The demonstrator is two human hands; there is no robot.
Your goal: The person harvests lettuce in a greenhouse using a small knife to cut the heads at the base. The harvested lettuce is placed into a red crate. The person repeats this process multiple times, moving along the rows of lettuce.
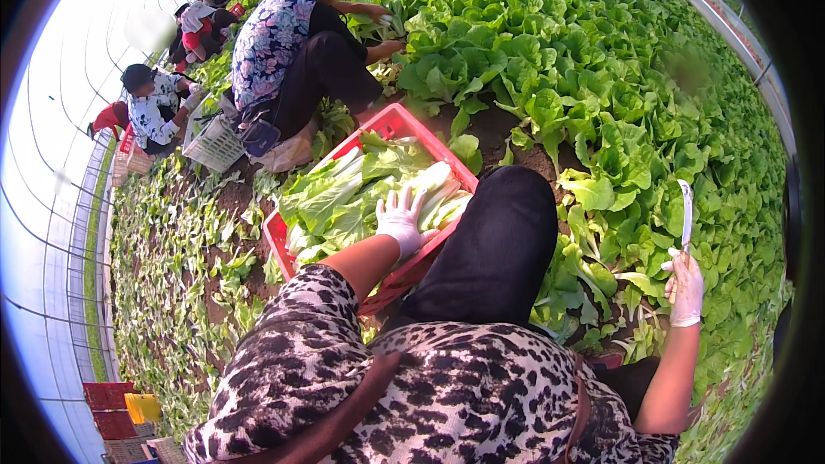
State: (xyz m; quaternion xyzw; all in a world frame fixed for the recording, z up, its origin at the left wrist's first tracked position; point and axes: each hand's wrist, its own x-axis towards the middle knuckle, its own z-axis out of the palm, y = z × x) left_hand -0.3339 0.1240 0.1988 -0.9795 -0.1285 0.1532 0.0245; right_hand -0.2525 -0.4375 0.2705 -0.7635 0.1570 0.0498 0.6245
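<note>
My left hand [401,219], in a thin white glove, rests with spread fingers on cut leafy greens [335,190] that fill a red plastic crate [275,238]. The greens have broad green leaves and pale stems. Away to the right, my right hand [684,287], gloved as well, grips the handle of a knife [686,212], its slightly curved blade pointing up, away from me. Growing leafy greens [619,154] stand beside and beyond that hand. My bent knee is between the crate and the plants.
A co-worker [283,45] squats just beyond the crate, hands among the plants. A pale plastic crate [216,144] stands behind that person. More people crouch farther along the row. Cut leaves [174,258] litter the soil at left; stacked red crates [109,396] and a yellow container [142,408] stand lower left.
</note>
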